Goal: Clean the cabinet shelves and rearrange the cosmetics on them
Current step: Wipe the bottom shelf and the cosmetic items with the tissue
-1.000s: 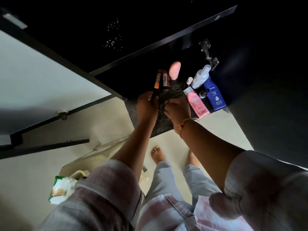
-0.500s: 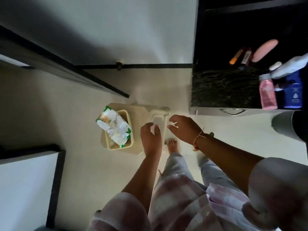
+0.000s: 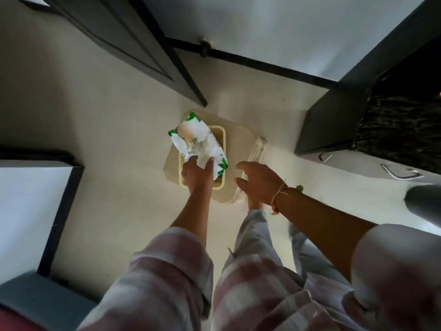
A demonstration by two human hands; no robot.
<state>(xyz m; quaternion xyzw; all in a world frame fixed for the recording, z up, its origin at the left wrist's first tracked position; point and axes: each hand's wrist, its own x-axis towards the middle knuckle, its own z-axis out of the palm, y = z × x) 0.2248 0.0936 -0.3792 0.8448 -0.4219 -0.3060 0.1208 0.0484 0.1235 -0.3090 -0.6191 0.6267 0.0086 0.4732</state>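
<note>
My left hand grips the near end of the wet wipes pack, which lies in a cream basket on a beige stool. My right hand hovers beside it, fingers spread, holding nothing. I judge I'm only fetching a wipe, so wiping and rearranging remain. The cabinet shelf sits far right, its cosmetics cut off.

The left hand grips the near end of the wipes pack. The pack lies in a beige basket on a stool. The right hand hovers beside it, fingers spread.
</note>
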